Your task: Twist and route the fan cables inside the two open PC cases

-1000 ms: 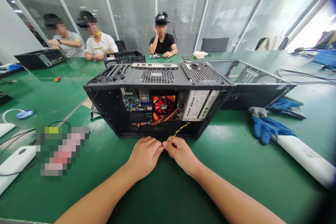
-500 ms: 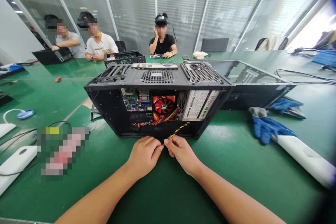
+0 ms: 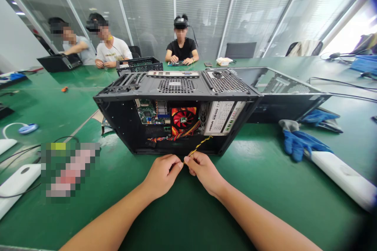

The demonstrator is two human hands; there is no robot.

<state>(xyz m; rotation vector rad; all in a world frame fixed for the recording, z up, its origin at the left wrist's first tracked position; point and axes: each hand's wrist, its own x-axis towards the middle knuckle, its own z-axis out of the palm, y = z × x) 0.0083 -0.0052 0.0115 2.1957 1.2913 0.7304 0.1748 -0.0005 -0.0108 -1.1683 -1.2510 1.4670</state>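
Observation:
A twisted yellow-and-black cable [image 3: 198,147] runs out from the open side of a black computer case [image 3: 118,125]. Its near end is pinched in my right hand [image 3: 203,168], thumb against fingers. Right beside it, my left hand [image 3: 163,170] is closed at the same end of the cable; its fingertips hide the tip. Inside the case show a red cooling fan [image 3: 184,120], a green motherboard [image 3: 147,111], a power supply [image 3: 225,117] with a white label, and a bundle of coloured wires [image 3: 173,138].
Blue work gloves [image 3: 294,143] and a white power strip [image 3: 344,176] lie to the right. Behind the case stands a metal side panel [image 3: 290,106]. Another white power strip [image 3: 22,184] and black cords lie left. Several co-workers sit across the green table [image 3: 73,106].
My hands and the cable hold almost the same place. Across the table, the co-worker in the black shirt has lowered a hand from the head to the board.

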